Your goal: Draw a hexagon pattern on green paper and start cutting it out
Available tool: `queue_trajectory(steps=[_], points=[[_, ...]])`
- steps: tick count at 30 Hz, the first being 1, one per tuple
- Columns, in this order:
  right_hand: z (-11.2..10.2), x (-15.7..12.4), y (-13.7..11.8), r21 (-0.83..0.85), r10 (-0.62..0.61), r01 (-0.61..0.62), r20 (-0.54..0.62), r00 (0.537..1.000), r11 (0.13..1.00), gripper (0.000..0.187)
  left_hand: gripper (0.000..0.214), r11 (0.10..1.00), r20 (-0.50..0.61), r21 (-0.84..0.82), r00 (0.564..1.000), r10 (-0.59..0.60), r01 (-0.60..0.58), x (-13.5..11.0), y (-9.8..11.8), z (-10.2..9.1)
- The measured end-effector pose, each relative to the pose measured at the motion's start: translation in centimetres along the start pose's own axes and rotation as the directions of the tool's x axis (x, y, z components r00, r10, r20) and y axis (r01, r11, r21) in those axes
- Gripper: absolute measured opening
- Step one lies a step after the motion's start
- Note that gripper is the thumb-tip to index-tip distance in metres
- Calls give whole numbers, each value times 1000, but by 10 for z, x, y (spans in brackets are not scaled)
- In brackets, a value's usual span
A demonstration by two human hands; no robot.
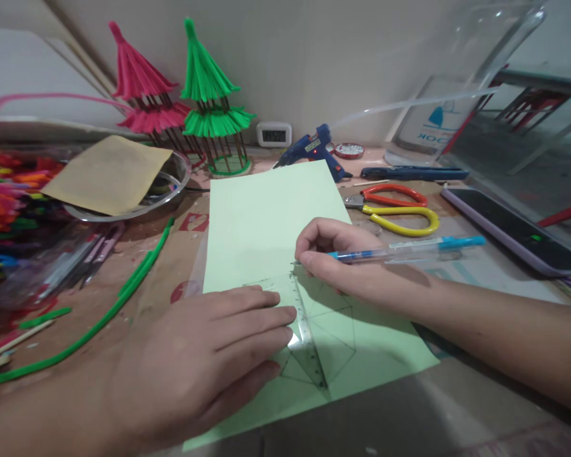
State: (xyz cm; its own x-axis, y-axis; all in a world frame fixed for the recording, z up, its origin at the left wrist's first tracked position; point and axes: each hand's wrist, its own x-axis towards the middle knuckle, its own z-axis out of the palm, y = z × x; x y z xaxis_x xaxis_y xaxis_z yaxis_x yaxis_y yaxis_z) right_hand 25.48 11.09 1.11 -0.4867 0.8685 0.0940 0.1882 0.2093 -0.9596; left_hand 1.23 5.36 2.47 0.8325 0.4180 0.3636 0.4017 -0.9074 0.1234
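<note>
While the clear triangular ruler (309, 343) is pressed to the paper (271, 216) by the left hand (219, 343), which is spread flat with its fingers extended and nearly together, a pen (390, 250) is gripped by the closed fingers of the right hand (335, 251). The pen's tip is held near the ruler's upper corner; whether the paper is touched by it cannot be told. The pale green sheet is marked with a drawn figure (354, 327) of straight lines, partly covered by the ruler and the hands.

Beyond the right hand, a tool with one red and one yellow handle (400, 210) is laid beside the paper, and a phone (514, 231) is placed farther right. Behind them a blue utility knife (413, 172) is seen on the tabletop (372, 157), with a blue glue gun (309, 149) just past the paper's far edge. To the left, a long green strip (137, 279) is curved below a metal bowl (171, 197). At the back, a green tiered tower (212, 82) is set beside a pink one.
</note>
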Motion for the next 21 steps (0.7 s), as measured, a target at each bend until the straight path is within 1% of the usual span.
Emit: queue_trajectory(steps=[9, 14, 21], points=[[0, 0, 2, -30, -23, 23, -10, 1000, 999, 8, 26, 1000, 22, -19, 1000, 1, -1, 1, -1, 0], [0, 0, 3, -34, -30, 30, -9, 999, 999, 8, 26, 1000, 6, -26, 1000, 0, 0, 1, -1, 2], [0, 1, -1, -40, -13, 13, 5, 1000, 999, 7, 27, 999, 15, -32, 1000, -7, 8, 0, -2, 2]])
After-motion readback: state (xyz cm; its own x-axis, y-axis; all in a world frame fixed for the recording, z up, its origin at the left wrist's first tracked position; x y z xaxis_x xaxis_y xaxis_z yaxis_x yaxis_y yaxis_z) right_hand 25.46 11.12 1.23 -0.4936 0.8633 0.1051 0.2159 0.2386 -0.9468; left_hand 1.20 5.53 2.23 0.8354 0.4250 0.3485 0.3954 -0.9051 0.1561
